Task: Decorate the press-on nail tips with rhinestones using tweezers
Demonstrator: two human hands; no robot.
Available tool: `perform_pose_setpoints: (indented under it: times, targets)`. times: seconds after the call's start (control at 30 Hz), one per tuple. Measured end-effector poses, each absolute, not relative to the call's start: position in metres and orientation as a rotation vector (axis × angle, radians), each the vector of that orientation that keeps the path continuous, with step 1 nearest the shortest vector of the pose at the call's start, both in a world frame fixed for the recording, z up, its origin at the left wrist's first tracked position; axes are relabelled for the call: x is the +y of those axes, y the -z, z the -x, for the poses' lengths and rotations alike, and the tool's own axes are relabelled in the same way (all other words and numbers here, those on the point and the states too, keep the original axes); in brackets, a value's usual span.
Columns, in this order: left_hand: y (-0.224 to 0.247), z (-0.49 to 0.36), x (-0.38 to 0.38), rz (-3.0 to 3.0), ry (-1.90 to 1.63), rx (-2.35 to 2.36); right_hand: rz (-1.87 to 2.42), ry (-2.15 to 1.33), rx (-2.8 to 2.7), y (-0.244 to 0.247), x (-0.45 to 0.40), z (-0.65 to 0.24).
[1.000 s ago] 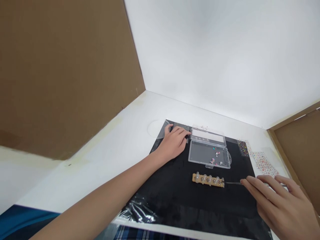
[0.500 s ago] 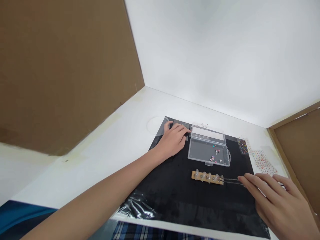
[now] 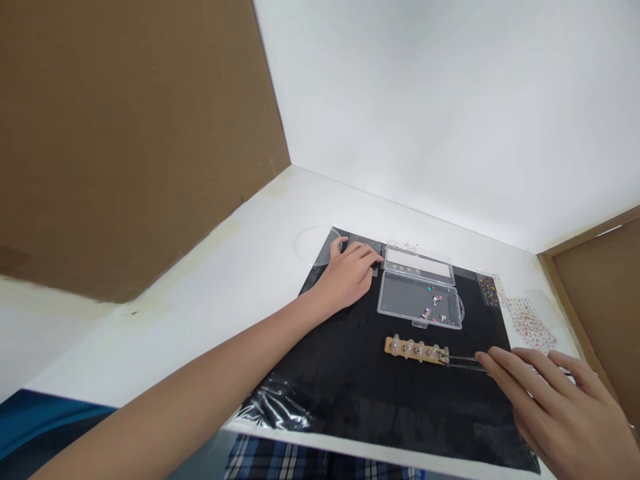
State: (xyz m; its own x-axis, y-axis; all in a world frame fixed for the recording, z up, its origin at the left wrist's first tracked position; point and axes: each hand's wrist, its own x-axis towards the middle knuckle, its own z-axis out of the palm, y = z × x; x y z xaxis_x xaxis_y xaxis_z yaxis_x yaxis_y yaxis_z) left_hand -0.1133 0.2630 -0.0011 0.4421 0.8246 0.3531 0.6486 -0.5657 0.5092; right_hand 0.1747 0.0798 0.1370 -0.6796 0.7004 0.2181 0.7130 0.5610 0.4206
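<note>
My right hand (image 3: 565, 397) pinches a pair of metal tweezers (image 3: 463, 363). Their tips meet the right end of a small wooden strip (image 3: 389, 345), which carries a row of several clear, rounded pieces (image 3: 420, 349). Whether the tips grip anything is too small to tell. My left hand (image 3: 353, 270) lies farther back on the black mat (image 3: 345, 360), fingers apart and slightly bent, over part of a clear sheet (image 3: 370, 248). Beside its fingertips stands a clear plastic case (image 3: 400, 300), lid folded back, with small coloured gems (image 3: 437, 299) in its base.
Sticker sheets with coloured dots (image 3: 531, 325) lie right of the mat, and a dark dotted sheet (image 3: 489, 290) on its right edge. A clear round disc (image 3: 307, 247) sits at the back left. Brown panels (image 3: 135, 133) and a white wall (image 3: 450, 120) enclose the table.
The view has shifted slightly. Both hands keep nearly the same places, with the tweezer tips still at the right end of the wooden strip.
</note>
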Motion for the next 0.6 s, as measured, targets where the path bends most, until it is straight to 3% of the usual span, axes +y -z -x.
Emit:
perform_pose_setpoints:
  times: [0.6]
  targets:
    - [0.0007,0.1130,0.2633,-2.386,-0.822,1.255,1.228,0.753,-2.772,-0.1360,0.0827,-0.1712]
